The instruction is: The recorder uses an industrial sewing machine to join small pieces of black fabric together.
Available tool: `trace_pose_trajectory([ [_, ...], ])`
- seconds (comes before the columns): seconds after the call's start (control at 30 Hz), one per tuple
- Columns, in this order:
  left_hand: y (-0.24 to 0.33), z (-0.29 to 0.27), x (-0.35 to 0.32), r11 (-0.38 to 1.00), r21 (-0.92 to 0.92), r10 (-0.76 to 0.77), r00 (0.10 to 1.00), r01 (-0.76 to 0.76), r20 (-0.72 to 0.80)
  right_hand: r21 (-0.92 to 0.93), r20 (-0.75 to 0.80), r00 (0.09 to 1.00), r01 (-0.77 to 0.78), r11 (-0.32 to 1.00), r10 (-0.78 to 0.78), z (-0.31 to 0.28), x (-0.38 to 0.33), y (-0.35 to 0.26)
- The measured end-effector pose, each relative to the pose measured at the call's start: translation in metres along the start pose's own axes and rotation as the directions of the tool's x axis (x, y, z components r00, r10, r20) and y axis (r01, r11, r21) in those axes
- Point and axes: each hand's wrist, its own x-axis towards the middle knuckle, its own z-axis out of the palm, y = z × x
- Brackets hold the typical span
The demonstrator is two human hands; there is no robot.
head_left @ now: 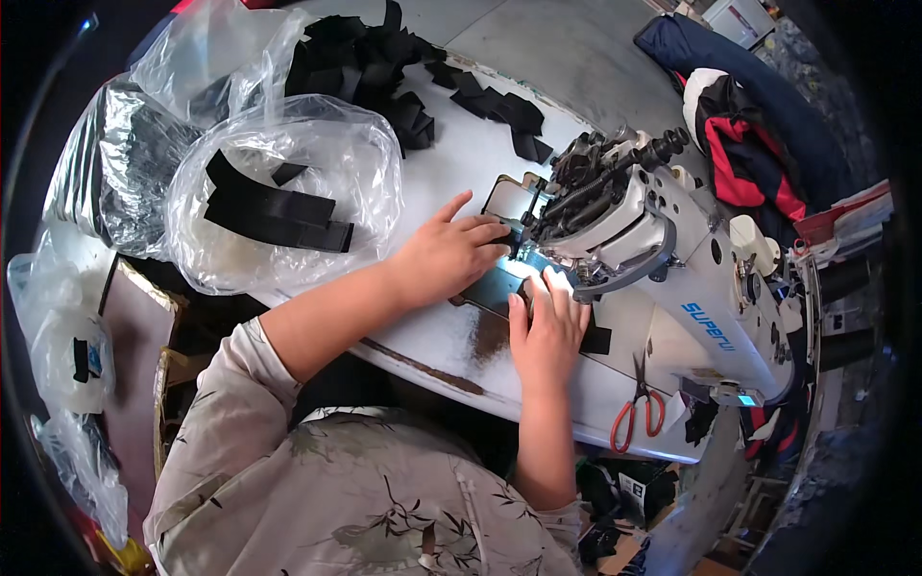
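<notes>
A white industrial sewing machine (pixel 624 240) stands on the worktable, its lamp lighting the bed around the needle area. My left hand (pixel 449 253) lies beside the needle area with its thumb apart and fingers stretched forward. The fingertips touch dark material there, partly hidden by the machine. Lower on the bed, my right hand (pixel 549 331) rests flat with its fingers extended. From under its outer side sticks out a black fabric strip (pixel 597 340). Red-handled scissors (pixel 639 413) lie to the right of that hand, blades pointing away from me.
Left of my arm, black strips (pixel 274 211) lie on a clear plastic bag (pixel 370 144). A heap of black pieces (pixel 355 58) covers the table's far side, with several scattered pieces (pixel 499 110) beside it. Silvery plastic wrapping (pixel 144 163) stands at far left. Dark, red and white cloth (pixel 749 144) lies behind the machine.
</notes>
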Motion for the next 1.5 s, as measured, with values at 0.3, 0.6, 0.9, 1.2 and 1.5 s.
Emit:
trace_pose_trajectory([
  [0.3, -0.001, 0.002, 0.004, 1.0, 0.004, -0.002, 0.999, 0.001, 0.035, 0.063, -0.022, 1.0, 0.012, 0.998, -0.01, 0.004, -0.002, 0.006],
  [0.6, -0.003, -0.001, 0.006, 0.999, -0.012, 0.031, 0.999, -0.03, 0.039, 0.055, -0.002, 1.0, -0.016, 0.998, 0.016, 0.003, -0.003, 0.005],
  [0.9, 0.005, -0.01, 0.005, 0.997, 0.059, 0.05, 0.998, -0.048, -0.031, 0.059, 0.004, 0.997, -0.079, 0.995, 0.079, 0.008, -0.006, 0.003],
  [1.2, 0.02, -0.012, -0.007, 0.983, -0.128, 0.131, 0.991, -0.134, -0.034, 0.18, -0.101, 0.995, 0.035, 0.983, -0.017, 0.004, -0.001, 0.001],
  [1.5, 0.017, -0.009, -0.004, 0.979, -0.155, 0.137, 0.99, -0.132, 0.02, 0.17, -0.097, 0.995, 0.055, 0.984, -0.039, 0.002, -0.002, 0.001],
])
